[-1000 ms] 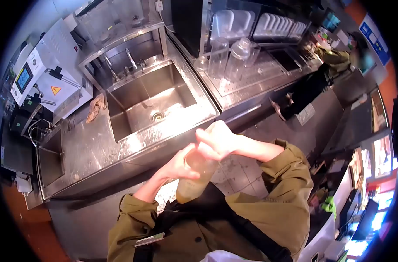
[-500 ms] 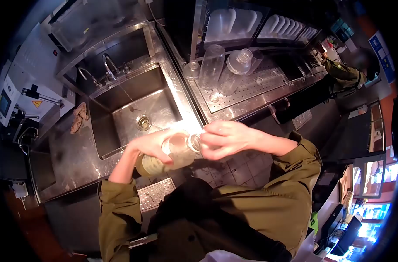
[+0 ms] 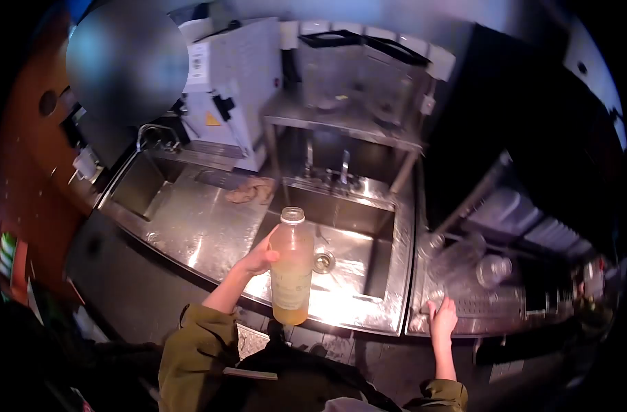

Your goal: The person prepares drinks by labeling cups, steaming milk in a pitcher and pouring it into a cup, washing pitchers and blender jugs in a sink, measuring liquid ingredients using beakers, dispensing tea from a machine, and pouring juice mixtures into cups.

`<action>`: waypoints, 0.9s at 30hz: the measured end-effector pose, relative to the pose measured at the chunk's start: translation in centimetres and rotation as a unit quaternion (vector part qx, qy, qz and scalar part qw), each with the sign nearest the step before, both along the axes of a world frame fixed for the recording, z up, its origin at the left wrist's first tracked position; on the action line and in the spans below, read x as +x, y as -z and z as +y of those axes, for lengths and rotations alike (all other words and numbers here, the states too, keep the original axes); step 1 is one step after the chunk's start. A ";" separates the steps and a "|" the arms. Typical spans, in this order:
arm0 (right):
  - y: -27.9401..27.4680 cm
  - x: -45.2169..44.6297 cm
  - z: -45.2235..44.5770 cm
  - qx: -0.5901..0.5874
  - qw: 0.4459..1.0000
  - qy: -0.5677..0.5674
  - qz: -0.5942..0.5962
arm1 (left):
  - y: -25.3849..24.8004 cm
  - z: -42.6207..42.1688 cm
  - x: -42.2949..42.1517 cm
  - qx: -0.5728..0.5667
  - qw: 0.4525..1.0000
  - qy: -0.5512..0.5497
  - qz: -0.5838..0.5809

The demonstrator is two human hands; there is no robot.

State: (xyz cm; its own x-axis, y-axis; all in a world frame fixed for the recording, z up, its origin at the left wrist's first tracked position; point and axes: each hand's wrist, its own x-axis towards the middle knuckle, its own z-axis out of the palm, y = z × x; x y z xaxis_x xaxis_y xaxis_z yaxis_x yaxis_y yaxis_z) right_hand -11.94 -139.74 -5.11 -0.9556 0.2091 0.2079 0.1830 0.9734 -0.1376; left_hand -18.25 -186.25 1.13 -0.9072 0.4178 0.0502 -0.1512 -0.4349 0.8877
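My left hand [image 3: 262,255] is wrapped around the side of a clear bottle [image 3: 291,271] and holds it upright in front of the sink. Yellowish liquid shows at its base, and a printed label covers the lower half. The bottle's mouth has no cap on it. Over at the right, my right hand [image 3: 444,321] is at the front edge of the perforated metal counter [image 3: 475,307]. Its fingers reach forward with the thumb apart, and no held thing shows in them. Whether the fingertips touch the counter I cannot tell.
Behind the bottle is a steel sink [image 3: 354,240] with taps. A crumpled cloth [image 3: 251,190] lies left of it. Clear containers [image 3: 493,270] stand on the right counter. Farther left are a white machine [image 3: 227,89] and a smaller sink [image 3: 141,185].
My right hand has left the bottle's mouth and moved right to the perforated counter. My left hand has brought the bottle from tilted to upright. The view has swung left.
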 end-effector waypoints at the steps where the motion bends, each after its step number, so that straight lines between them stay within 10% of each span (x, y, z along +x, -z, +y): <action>1: -1.9 -2.5 -2.2 -0.014 0.988 -0.101 0.116 | 0.2 -1.5 0.1 -0.005 0.999 -0.041 0.016; 6: -16.8 -16.1 -22.1 -0.141 0.855 -0.418 0.274 | -0.1 -8.4 -0.5 -0.126 0.957 -0.206 0.160; 13: -26.6 -24.6 -49.4 -0.320 0.717 -0.563 0.258 | -0.3 -22.3 2.8 -0.133 0.884 -0.424 0.144; 18: -20.3 -22.5 -55.4 -0.023 0.647 -0.720 0.251 | 3.8 -25.7 0.9 -0.262 0.790 -0.533 0.154; 27: -11.4 -24.3 -38.0 -0.455 0.777 -0.275 0.338 | 9.9 -27.3 -2.2 -0.377 0.708 -0.582 0.136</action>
State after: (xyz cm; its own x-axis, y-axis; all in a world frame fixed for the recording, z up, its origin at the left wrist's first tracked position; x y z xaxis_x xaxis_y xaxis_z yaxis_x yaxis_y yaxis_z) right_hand -36.21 -177.78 6.29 -0.6888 0.1629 0.7064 -0.6395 0.3226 -0.6979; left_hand -20.49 -213.51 -8.76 -0.6585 -0.6035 0.4496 0.1405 0.4884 0.8613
